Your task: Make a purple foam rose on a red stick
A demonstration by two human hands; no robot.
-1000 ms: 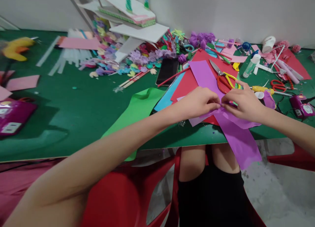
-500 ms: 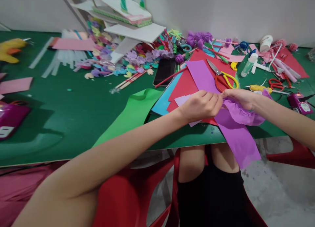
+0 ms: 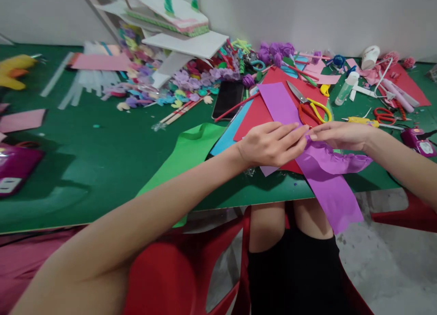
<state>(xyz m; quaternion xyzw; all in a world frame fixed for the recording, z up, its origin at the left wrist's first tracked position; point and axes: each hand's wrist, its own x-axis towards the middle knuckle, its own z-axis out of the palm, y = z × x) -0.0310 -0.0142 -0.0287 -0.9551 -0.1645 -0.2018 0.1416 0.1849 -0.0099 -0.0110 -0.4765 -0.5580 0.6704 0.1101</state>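
Observation:
A gathered strip of purple crepe paper [image 3: 341,162] hangs in ruffles beneath my right hand [image 3: 341,135], its end pinched at the fingertips. My left hand [image 3: 276,144] meets those fingertips from the left, fingers stretched and slightly apart; its thumb is hidden. Under both hands lies a long flat purple paper strip [image 3: 332,192], running over the table's front edge above my lap. Scissors [image 3: 310,106] with a yellow and red handle rest half open on the papers just beyond my hands. Red paper sheets [image 3: 251,119] and a blue sheet [image 3: 223,139] lie underneath.
Green paper [image 3: 191,146] drapes over the edge of the green table [image 3: 102,169]. Behind are a phone [image 3: 228,99], purple paper flowers [image 3: 276,51] and a white board stand [image 3: 191,44]. To the right are a glue bottle [image 3: 347,88], a yellow-handled tool [image 3: 363,121] and red-handled scissors [image 3: 384,116].
My left hand's fingers have straightened out from a closed pinch. My right hand has stayed by the ruffled strip, which has shifted slightly. The view has tilted a little.

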